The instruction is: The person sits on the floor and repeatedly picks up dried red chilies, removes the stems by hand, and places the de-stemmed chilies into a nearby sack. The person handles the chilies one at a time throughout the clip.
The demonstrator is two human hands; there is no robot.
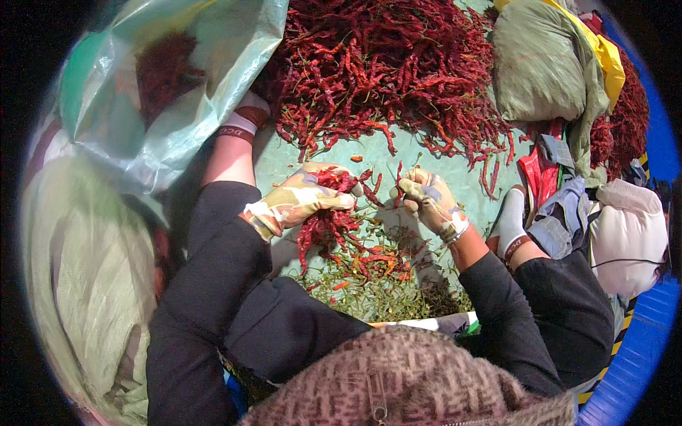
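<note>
My left hand (pixel 301 197), in a camouflage-patterned work glove, is closed around a bunch of dried red chili peppers (pixel 333 221), some hanging below the fingers. To its right, my right hand (pixel 429 199), gloved alike, pinches a single dried red chili (pixel 399 183) upright between thumb and fingers. A large heap of dried red chilies (pixel 383 69) spreads beyond both hands on a pale green sheet (pixel 330 146). Below the hands, between my legs, lie green stems (pixel 373 293) mixed with a few red and orange chili pieces.
A clear plastic bag (pixel 213 106) with dark red contents stands at the upper left, above a woven sack (pixel 90 255). At the right are a greenish sack (pixel 538 69), crumpled grey cloth (pixel 559 213) and a pale bundle (pixel 628 234). My legs flank the sheet.
</note>
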